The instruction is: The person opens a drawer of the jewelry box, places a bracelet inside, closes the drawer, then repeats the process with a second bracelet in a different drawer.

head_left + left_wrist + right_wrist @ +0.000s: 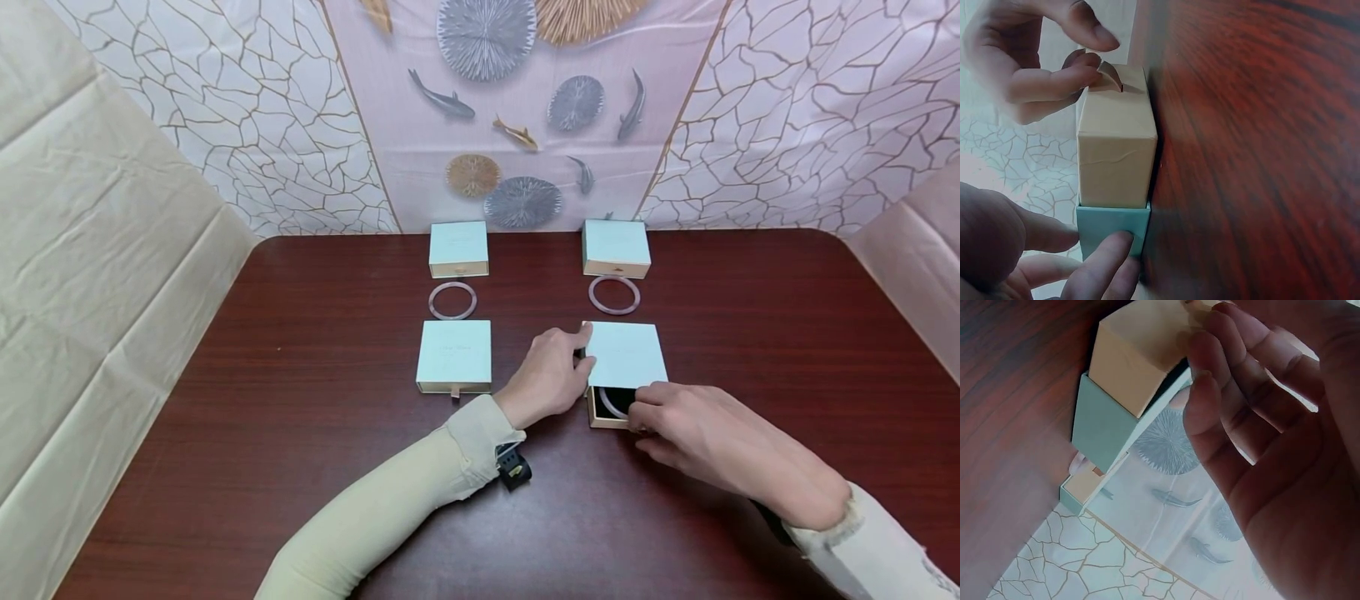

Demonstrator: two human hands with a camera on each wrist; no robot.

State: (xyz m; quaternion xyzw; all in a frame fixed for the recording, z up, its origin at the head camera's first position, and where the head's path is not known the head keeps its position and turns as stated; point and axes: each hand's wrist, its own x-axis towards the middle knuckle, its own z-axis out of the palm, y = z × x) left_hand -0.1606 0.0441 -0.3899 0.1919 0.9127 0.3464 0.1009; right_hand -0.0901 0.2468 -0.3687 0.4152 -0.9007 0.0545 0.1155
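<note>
A pale mint bangle box [625,354] lies on the table with its cream drawer [1116,169] partly pulled out. Inside the drawer's dark lining, part of a pale lilac bangle [612,405] shows. My left hand [548,373] grips the box's mint sleeve [1110,224] from its left side, thumb and fingers on it. At the drawer's front, my right hand [693,429] has curled fingers on the small ribbon tab [1109,74]. Its thumb [1100,36] stands apart from the tab. The right hand hides the drawer's right end in the head view.
Left of the hands, a closed mint box [453,352] lies with its tab forward. Two more boxes, one left [459,247] and one right [617,247], stand at the table's back edge. A lilac bangle lies before each, left [452,316] and right [614,312]. Patterned cloth [300,125] hangs behind.
</note>
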